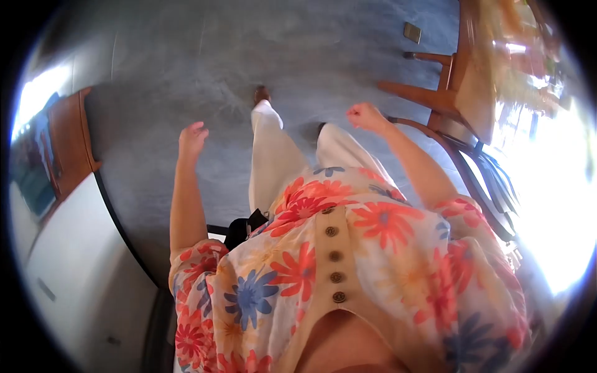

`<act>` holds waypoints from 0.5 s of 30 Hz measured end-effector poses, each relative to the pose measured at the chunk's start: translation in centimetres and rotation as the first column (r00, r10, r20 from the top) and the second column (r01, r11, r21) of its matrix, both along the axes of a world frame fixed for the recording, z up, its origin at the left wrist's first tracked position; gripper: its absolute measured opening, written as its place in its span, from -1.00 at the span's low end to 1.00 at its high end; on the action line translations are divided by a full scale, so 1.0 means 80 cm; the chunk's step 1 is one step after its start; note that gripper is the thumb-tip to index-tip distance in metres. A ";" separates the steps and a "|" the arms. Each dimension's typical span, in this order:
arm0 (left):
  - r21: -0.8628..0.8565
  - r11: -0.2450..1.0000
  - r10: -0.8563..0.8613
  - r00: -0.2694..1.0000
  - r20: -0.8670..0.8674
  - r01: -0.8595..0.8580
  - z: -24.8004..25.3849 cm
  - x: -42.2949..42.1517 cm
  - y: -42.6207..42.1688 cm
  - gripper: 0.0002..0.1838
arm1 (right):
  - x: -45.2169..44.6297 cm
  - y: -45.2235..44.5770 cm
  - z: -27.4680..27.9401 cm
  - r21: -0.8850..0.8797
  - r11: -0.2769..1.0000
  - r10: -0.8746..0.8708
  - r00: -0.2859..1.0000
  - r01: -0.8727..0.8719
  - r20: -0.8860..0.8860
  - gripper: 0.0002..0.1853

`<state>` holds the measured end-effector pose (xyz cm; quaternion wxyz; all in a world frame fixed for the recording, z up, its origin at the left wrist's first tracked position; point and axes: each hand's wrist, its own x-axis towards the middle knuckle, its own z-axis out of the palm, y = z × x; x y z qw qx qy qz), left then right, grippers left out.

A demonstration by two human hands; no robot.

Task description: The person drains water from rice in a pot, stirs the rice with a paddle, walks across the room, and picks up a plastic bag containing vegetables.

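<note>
My left hand (pixel 194 139) hangs in the air over the floor, left of my legs. Its fingers are loosely bent, a little apart, and I see nothing in them. On the other side, my right hand (pixel 365 117) is closed into a loose fist, with nothing visible in it. It is held in front of my right leg, nearest the wooden chair (pixel 429 99) at the right. Below the hands are my pale trousers (pixel 273 152), a brown shoe (pixel 262 95) and my flowered blouse (pixel 298 273).
Grey floor (pixel 186 56) stretches ahead. A wooden table edge (pixel 476 93) runs along the right, blurred beyond. At the left stand a white cabinet (pixel 87 261) and a brown wooden piece of furniture (pixel 71 140). A small flat object (pixel 412 33) lies on the floor ahead.
</note>
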<state>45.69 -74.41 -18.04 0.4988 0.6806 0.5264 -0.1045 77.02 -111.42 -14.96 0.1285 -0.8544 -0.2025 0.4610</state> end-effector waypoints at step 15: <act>0.365 0.764 -0.555 0.830 -0.048 0.532 0.068 0.560 0.202 -0.50 | 0.139 0.176 -0.015 -0.124 0.988 0.107 0.989 -0.094 0.105 -0.35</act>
